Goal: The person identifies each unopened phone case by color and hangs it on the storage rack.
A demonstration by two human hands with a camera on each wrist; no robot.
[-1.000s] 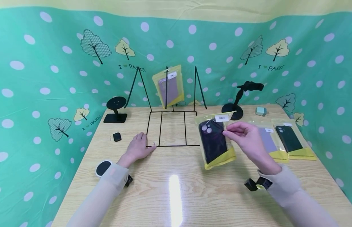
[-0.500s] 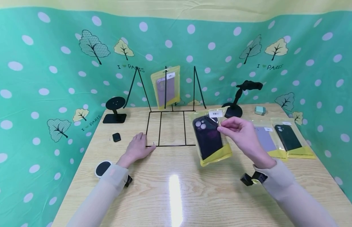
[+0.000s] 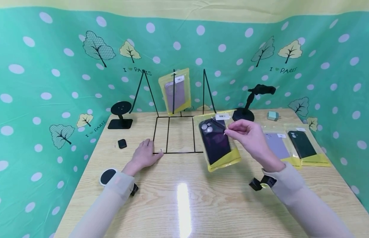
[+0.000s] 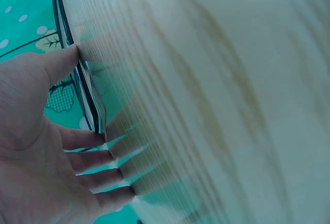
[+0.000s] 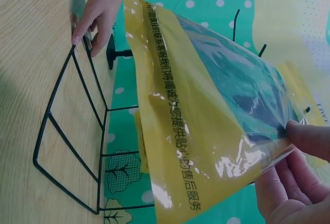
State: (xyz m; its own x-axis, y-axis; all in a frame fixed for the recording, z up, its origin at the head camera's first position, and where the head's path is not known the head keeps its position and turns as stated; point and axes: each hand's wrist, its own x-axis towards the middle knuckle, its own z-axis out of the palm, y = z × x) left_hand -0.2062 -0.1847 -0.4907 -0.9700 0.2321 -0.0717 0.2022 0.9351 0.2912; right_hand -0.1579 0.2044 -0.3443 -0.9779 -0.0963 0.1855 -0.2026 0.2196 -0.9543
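My right hand (image 3: 252,142) pinches the right edge of a bagged dark phone case (image 3: 215,140) between thumb and fingers, holding it up over the table. The bag is clear with yellow parts and a white label. It overlaps the right side of a black wire display rack (image 3: 181,152) in the head view. My left hand (image 3: 143,155) rests at the rack's front left corner, fingers spread and extended; its fingertips (image 4: 121,195) meet the wood in the left wrist view. A bagged purple phone case (image 3: 179,94) hangs on the rack's middle hook.
Two more bagged phone cases, one purple (image 3: 278,145) and one dark (image 3: 301,144), lie at right. Behind are a black stand (image 3: 244,114) and a blue charger plug (image 3: 272,115). At left are another black stand (image 3: 120,115), a small black square (image 3: 122,143) and a round white-rimmed pad (image 3: 108,177).
My right hand has carried the bagged dark phone case left and slightly up, toward the rack. The left hand has stayed at the rack's corner.
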